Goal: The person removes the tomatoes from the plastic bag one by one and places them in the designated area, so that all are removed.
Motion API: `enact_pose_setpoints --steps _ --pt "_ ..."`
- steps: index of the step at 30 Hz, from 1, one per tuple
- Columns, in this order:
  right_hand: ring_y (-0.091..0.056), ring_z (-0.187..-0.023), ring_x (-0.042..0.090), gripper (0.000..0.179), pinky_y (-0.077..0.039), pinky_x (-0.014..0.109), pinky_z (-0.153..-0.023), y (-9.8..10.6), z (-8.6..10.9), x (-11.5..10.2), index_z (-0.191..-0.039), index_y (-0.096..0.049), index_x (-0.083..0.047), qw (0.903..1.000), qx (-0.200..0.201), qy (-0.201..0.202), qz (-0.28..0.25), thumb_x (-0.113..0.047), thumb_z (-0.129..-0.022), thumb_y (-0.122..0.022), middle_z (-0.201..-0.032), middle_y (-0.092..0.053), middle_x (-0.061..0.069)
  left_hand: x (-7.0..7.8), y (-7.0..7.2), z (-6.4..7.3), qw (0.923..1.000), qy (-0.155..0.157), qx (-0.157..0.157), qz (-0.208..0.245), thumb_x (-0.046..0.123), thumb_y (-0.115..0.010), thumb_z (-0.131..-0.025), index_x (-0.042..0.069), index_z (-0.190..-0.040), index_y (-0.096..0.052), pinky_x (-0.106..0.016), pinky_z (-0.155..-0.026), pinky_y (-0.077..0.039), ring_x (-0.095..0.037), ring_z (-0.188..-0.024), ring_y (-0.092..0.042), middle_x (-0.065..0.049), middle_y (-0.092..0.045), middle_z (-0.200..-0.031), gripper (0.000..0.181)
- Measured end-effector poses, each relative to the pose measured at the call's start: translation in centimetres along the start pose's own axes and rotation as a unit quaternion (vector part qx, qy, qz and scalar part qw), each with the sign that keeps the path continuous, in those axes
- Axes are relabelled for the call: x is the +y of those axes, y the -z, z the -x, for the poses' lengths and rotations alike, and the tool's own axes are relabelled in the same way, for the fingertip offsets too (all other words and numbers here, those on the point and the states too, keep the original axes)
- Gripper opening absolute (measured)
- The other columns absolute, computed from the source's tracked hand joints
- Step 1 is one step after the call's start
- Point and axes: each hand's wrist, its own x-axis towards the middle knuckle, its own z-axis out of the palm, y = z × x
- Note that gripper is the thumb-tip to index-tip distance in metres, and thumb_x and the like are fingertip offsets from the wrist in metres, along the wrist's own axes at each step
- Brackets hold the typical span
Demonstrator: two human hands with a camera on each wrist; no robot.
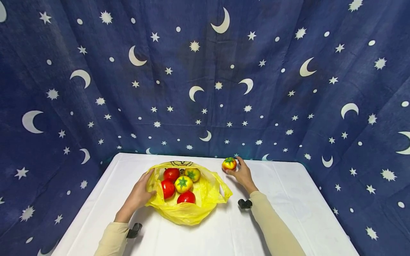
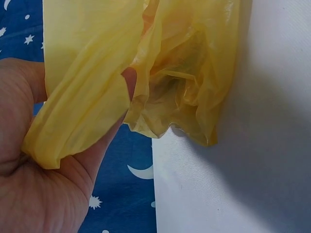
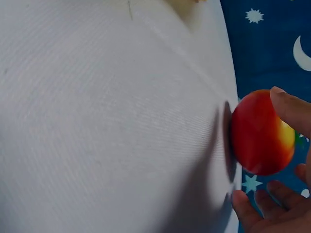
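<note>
Tomato right of centre, pinched by the right hand; left hand grips the bag, lower middle; seemingly a grasping step, next calling for a secure hold

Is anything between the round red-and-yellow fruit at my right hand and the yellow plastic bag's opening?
No separate object shows: beside the red-and-yellow fruit lies white tablecloth, then the rim of the yellow plastic bag.
</note>
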Motion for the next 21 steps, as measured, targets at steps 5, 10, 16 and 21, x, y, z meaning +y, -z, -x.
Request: enact_pose_setpoints --steps 5,10,16,21 --pt "-0.038 -0.141 0.042 0.085 -0.033 0.057 -0.116 0.8 0.5 -0.7 -0.151 -0.036 -0.011 0.9996 0.018 0.023 0.005 -0.024 -0.079 -0.081 -0.153 -0.04 0.022 0.1 -0.1 0.0 0.9999 -0.01 0.005 -0.001 -0.004 -0.071 -0.076 0.003 -0.154 -0.026 -0.061 -0.115 -0.029 -0.049 -0.139 -0.035 -0.025 -0.032 -0.154 0.09" --pt "-0.037 -0.143 0.038 0.08 -0.037 0.053 -0.114 1.8 1.3 -2.0 -0.149 -0.039 -0.012 0.9986 0.029 0.027 -0.036 -0.024 -0.081 -0.079 -0.154 -0.039 0.019 0.1 0.1 0.2 0.9999 -0.014 0.009 -0.001 -0.005 -0.07 -0.076 0.002 -0.154 -0.027 -0.061 -0.115 -0.03 -0.049 -0.139 -0.036 -0.025 -0.032 -0.154 0.089" --pt "-0.035 -0.144 0.035 0.075 -0.038 0.05 -0.115 2.8 2.7 -4.2 -0.147 -0.043 -0.014 0.995 0.042 0.044 -0.079 -0.024 -0.082 -0.079 -0.155 -0.039 0.015 0.0 0.1 0.2 0.9999 -0.013 0.007 0.001 -0.005 -0.07 -0.076 0.002 -0.154 -0.026 -0.061 -0.115 -0.029 -0.05 -0.139 -0.035 -0.026 -0.031 -0.154 0.09" --pt "-0.039 -0.141 0.035 0.07 -0.041 0.049 -0.113 3.3 4.1 -6.0 -0.144 -0.046 -0.012 0.9916 0.054 0.076 -0.091 -0.019 -0.082 -0.078 -0.15 -0.043 0.014 -0.1 0.0 0.2 1.0 -0.009 0.003 0.001 -0.004 -0.069 -0.077 0.002 -0.154 -0.024 -0.062 -0.114 -0.028 -0.05 -0.139 -0.034 -0.026 -0.03 -0.155 0.09"
